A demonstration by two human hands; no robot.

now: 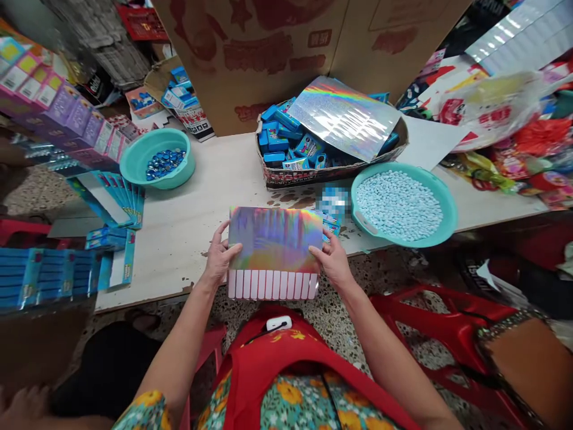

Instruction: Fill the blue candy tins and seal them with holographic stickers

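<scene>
Between both hands is a shiny holographic sheet (275, 239) with a row of white, red-edged strips along its near edge. My left hand (220, 254) pinches its left side, thumb on top. On the right side, my right hand (330, 257) grips it the same way. The sheet is held over the table's front edge. Just behind its right corner lie small blue packets (332, 209), partly blurred. Beyond it, a cut-down carton (308, 177) holds many small blue boxes (286, 128), with another holographic sheet (347, 116) lying on top.
A turquoise basin (447, 209) of pale blue pellets stands at right. At left, another turquoise basin (156, 182) holds dark blue pieces. Blue display boxes (58, 278) are stacked at far left. A red stool (416, 316) is at right. Another person's hand (27, 406) shows at lower left.
</scene>
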